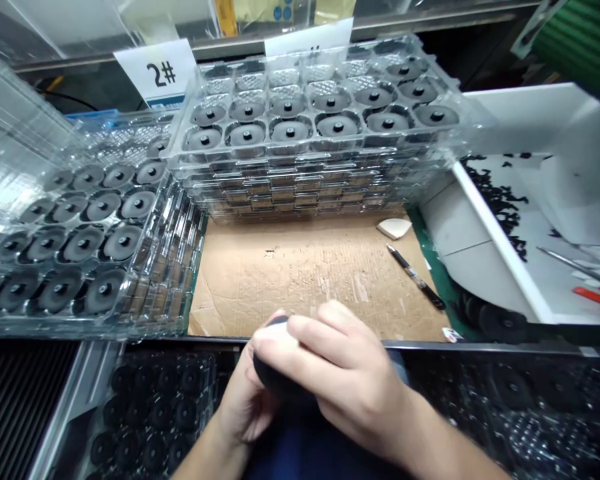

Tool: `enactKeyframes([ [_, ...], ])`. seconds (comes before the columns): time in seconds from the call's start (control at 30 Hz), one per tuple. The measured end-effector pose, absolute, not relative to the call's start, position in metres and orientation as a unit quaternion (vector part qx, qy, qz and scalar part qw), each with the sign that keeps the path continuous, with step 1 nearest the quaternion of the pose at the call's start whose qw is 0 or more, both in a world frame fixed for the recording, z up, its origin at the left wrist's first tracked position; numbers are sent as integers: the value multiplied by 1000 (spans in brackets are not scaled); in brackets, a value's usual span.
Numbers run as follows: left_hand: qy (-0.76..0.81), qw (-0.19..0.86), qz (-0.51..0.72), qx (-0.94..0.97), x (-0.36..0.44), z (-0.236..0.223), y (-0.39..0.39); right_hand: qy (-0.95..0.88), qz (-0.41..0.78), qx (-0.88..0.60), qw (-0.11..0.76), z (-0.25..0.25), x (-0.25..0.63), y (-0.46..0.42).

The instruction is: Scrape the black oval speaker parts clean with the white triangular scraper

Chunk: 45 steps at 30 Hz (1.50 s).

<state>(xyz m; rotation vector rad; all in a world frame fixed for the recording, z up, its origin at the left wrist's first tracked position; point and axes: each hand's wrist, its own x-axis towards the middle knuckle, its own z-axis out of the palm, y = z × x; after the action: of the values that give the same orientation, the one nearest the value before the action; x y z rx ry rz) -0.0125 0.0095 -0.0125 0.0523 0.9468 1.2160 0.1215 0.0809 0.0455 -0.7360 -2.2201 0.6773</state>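
Brown cardboard covers the bench in front of me, scraped pale in the middle, with a strip of green cutting mat along its right side. Behind it rises a stack of clear plastic trays, and each pocket of the top tray holds a dark round part with a raised centre nub. A second stack of clear trays sits to my left, filled the same way. A paper card printed "2#" stands behind that stack, and another card is half hidden behind the first stack.

On the cardboard lie a black-and-silver craft knife and a small white wedge, well apart from my hands. Farther right, a white bin holds a scatter of black scraps, a thin metal rod and a red-handled tool. Below the bench edge, more trays of dark discs show dimly on both sides of me.

At the near edge of the bench, my hands are together, clamped on one dark rounded piece. My right hand wraps its fingers over the piece, my left hand supports it from behind, and my fingers hide most of it.
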Motion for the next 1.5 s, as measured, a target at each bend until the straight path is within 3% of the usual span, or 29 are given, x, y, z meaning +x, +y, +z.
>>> enactKeyframes([
  [0.07, 397, 737, 546, 33, -14, -10, 10, -821, 342, -266, 371, 34, 122, 91],
  [0.13, 355, 759, 544, 35, -17, -8, 9, -760, 386, -363, 376, 14, 128, 98],
  [0.23, 323, 779, 538, 7, -22, -9, 9, -705, 392, -481, 342, -27, 137, 97],
  [0.4, 269, 800, 535, -34, -26, -14, 9, -691, 396, -513, 321, -77, 143, 81],
  [0.57, 181, 806, 563, -25, -27, -20, 7, -680, 385, -525, 339, -60, 147, 75],
  [0.83, 167, 809, 563, 15, -31, -24, 4, -722, 426, -464, 286, -52, 139, 51],
  [0.93, 263, 737, 602, 158, -34, -28, 2, -722, 418, -473, 284, -54, 139, 45],
  [1.07, 432, 475, 566, 517, -44, -37, -1, -721, 394, -488, 293, -50, 141, 42],
  [1.17, 451, 336, 520, 644, -52, -41, -2, -726, 383, -488, 297, -42, 138, 39],
  [1.37, 467, 312, 510, 652, -66, -40, -10, -703, 426, -462, 334, -19, 125, 32],
  [1.5, 491, 338, 501, 628, -74, -36, -14, -636, 517, -440, 366, -6, 109, 30],
])
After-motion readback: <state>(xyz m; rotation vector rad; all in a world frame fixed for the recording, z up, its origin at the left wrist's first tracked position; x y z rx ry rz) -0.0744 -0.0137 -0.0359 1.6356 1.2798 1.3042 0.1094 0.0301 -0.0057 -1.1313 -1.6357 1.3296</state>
